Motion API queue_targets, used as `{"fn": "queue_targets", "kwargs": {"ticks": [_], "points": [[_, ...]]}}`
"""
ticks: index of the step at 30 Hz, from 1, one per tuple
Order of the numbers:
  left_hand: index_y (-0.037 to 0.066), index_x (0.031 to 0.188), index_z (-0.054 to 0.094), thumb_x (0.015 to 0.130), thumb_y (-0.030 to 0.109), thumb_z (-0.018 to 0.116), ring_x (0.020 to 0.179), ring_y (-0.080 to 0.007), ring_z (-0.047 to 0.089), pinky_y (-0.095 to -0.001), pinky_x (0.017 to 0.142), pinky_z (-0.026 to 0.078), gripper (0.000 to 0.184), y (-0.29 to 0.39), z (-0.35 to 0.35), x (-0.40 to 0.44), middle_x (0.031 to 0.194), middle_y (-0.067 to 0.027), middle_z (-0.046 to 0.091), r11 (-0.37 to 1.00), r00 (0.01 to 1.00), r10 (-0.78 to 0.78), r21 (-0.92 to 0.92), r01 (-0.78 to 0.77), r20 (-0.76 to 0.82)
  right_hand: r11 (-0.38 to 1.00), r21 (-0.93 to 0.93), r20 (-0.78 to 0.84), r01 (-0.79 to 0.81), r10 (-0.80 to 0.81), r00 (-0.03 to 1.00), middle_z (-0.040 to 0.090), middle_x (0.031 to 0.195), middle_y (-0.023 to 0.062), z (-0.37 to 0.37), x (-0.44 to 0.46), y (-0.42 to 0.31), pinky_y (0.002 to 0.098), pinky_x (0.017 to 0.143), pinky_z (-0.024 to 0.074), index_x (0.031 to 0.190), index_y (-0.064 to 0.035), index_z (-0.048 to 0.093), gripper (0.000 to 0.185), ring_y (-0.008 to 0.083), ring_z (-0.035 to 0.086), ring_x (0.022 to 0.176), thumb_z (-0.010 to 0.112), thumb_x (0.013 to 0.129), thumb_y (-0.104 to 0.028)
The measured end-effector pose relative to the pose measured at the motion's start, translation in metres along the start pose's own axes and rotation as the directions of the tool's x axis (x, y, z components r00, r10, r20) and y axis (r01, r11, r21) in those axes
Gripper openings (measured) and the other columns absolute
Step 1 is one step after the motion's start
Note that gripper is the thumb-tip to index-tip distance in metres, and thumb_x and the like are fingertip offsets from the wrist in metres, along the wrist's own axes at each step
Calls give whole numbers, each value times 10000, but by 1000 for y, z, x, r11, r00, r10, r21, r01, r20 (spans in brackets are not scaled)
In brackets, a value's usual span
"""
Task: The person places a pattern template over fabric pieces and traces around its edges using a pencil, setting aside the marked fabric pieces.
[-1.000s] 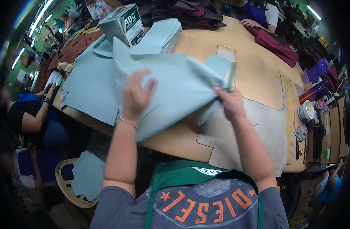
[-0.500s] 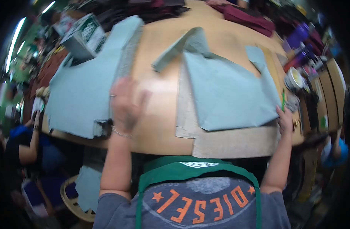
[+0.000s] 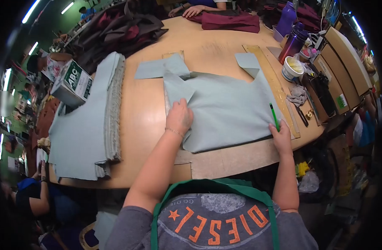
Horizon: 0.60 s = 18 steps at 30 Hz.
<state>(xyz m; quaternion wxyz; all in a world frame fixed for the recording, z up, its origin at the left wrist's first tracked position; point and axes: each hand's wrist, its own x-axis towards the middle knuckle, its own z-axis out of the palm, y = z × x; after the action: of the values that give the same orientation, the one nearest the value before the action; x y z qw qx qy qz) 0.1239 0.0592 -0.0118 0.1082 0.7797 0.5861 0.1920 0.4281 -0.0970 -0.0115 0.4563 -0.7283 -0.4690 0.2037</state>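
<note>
A pale blue-green fabric piece (image 3: 228, 108) lies in front of me over a beige pattern board (image 3: 237, 163), whose near edge sticks out below it. My left hand (image 3: 179, 116) is closed on the fabric's left edge, which is lifted and creased there. At the right near corner, my right hand (image 3: 281, 135) pinches a green pencil (image 3: 274, 116), pointing up, with its fingers against the fabric. To the left lies a thick stack of the same fabric (image 3: 84, 137), weighed down by a white and green ABC box (image 3: 74, 85).
A yellowish ruler (image 3: 268, 68) runs beside the fabric. Dark garments (image 3: 120, 33) and a maroon bundle (image 3: 230, 21) lie at the far side, near another person's hands (image 3: 194, 11). Along the right are a purple bottle (image 3: 292, 41), a white tub (image 3: 292, 68) and cardboard boxes (image 3: 345, 62).
My left hand has moved right from beside the stack to the fabric's left edge. The fabric now covers more of the board's left side. The right hand keeps the pencil.
</note>
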Motion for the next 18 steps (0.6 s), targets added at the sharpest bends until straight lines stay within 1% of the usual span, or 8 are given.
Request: {"fn": "queue_targets", "kwargs": {"ticks": [2,4,7,8,9,11,14,18], "points": [[21,904,508,790,219,579,698,-355,566,-422,666,471,239,-32,5,-10,782,-158,542,995,995,79,-54,-82,-60,979,203,3,10,-11,1000,578,773,53,6,-3,-8,261,658,421,921,45,525,191,130,513,692,588,806,-94],[22,860,506,817,171,546,691,-263,580,-394,614,454,160,-41,-25,-29,704,-93,555,908,984,-3,-413,-73,-179,908,392,78,-146,126,989,595,887,45,-1,-2,-10,241,736,429,975,29,533,185,125,547,785,572,834,-84],[27,908,503,834,103,505,761,-154,570,-307,666,455,106,-43,-112,-69,856,-45,588,421,951,-281,-874,242,129,665,733,46,-143,161,986,588,986,103,-38,-6,-49,267,806,443,1070,37,501,296,148,565,894,593,822,-96],[16,961,491,830,83,485,818,-167,566,-304,734,447,147,-33,-136,-83,912,-67,584,226,967,-236,-962,153,98,611,788,18,-67,86,996,581,1015,117,-52,-10,-75,277,818,447,1096,42,485,331,159,567,913,598,817,-96],[6,1013,480,826,63,465,875,-179,562,-301,801,439,197,-27,-151,-94,969,-89,580,11,978,-200,-998,64,61,587,810,30,5,-50,998,568,1035,126,-61,-14,-91,270,822,443,1121,48,449,377,164,566,918,606,804,-85],[-26,1142,424,827,59,416,994,-210,534,-319,913,391,327,-29,-165,-116,1084,-117,544,-117,980,-156,-988,104,122,622,783,125,28,-201,972,579,1012,123,-61,-23,-109,264,811,447,1138,49,424,428,165,576,896,623,776,-63],[-46,1233,358,848,129,392,1053,-257,516,-355,938,390,424,-43,-154,-123,1155,-150,510,-281,943,-243,-947,156,227,704,681,358,-203,-78,930,600,939,93,-56,-12,-105,249,759,458,1139,55,422,454,151,590,819,635,749,-37],[-38,1132,469,857,171,398,998,-265,549,-386,881,450,353,-57,-149,-37,1090,-152,551,-251,935,-259,-951,179,244,712,629,455,-312,-12,891,597,882,71,-16,81,-100,247,712,464,1089,17,509,365,133,584,776,641,762,-80]]}}
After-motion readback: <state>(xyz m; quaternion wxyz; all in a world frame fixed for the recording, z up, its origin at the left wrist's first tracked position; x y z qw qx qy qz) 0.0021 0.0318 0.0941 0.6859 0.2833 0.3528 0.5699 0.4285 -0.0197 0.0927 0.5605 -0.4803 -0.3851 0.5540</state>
